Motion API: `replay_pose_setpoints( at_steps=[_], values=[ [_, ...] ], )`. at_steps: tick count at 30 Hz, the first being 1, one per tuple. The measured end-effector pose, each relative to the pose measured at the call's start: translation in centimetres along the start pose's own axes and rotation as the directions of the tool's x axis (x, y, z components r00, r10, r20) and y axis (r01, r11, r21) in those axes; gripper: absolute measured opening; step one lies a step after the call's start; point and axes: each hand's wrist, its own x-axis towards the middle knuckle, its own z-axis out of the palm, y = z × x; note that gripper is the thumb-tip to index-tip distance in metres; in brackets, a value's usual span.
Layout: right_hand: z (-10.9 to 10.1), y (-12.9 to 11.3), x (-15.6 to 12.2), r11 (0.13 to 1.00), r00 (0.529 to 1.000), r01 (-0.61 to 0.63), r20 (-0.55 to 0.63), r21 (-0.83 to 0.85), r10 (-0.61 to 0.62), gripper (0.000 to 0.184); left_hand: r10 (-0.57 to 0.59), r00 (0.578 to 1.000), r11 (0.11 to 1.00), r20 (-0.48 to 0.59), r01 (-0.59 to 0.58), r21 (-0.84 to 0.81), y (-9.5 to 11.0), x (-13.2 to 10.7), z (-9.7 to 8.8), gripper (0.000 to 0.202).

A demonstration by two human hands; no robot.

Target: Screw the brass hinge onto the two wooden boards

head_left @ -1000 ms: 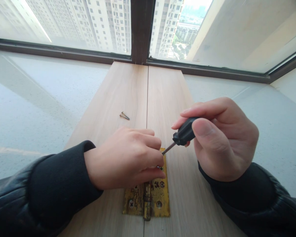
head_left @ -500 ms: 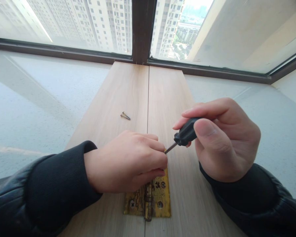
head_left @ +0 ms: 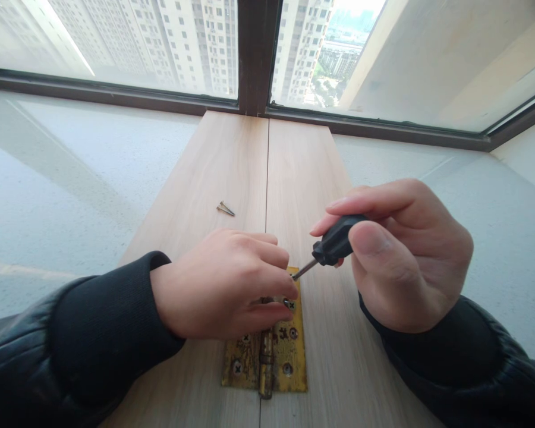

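Observation:
My right hand [head_left: 410, 255] grips the black handle of a screwdriver [head_left: 339, 241], whose shaft slants down to the left. Its tip meets the far part of the right leaf of a worn brass hinge [head_left: 296, 351]. Over the hinge's far half lies my left hand [head_left: 232, 285], fingers bent beside the screwdriver tip. A gap shows between its thumb and forefinger, with a cross-head screw in the leaf visible there and nothing plainly held. The hinge straddles the seam of two pale wooden boards [head_left: 303, 166]. Much of its left leaf is hidden under my left hand.
Loose screws [head_left: 225, 208] lie together on the left board beyond my left hand. The boards rest on a white speckled sill [head_left: 62, 196] and reach a dark window frame [head_left: 254, 59]. Tall buildings stand outside the glass.
My left hand has drawn slightly left, its thumb and forefinger parting and uncovering more of the hinge's right leaf. The screwdriver has shifted slightly left and down, still in my right hand.

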Motion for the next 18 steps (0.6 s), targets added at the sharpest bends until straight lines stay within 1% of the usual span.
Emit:
replay_pose_setpoints(
  at_steps=[5,10,14,18],
  values=[
    [0.1,0.0,0.1,1.000,1.000,0.003,-0.016,-0.009,-0.003,0.010,0.064,0.998,0.998,-0.016,-0.064,-0.009,-0.1,0.0,0.0,0.020],
    [0.5,0.4,0.0,1.000,0.999,0.022,-0.042,0.015,-0.021,0.010,0.084,0.996,0.996,-0.013,-0.084,0.001,0.0,0.2,0.0,0.023],
    [0.6,0.8,-0.1,0.998,0.993,0.064,-0.098,0.023,-0.061,0.007,0.099,0.995,0.995,-0.012,-0.099,0.019,0.1,0.3,-0.1,0.024],
    [0.7,1.0,-0.2,0.999,0.991,0.040,-0.126,0.012,-0.038,0.010,0.095,0.996,0.995,-0.001,-0.095,0.032,0.3,0.3,-0.2,0.024]
  ],
)
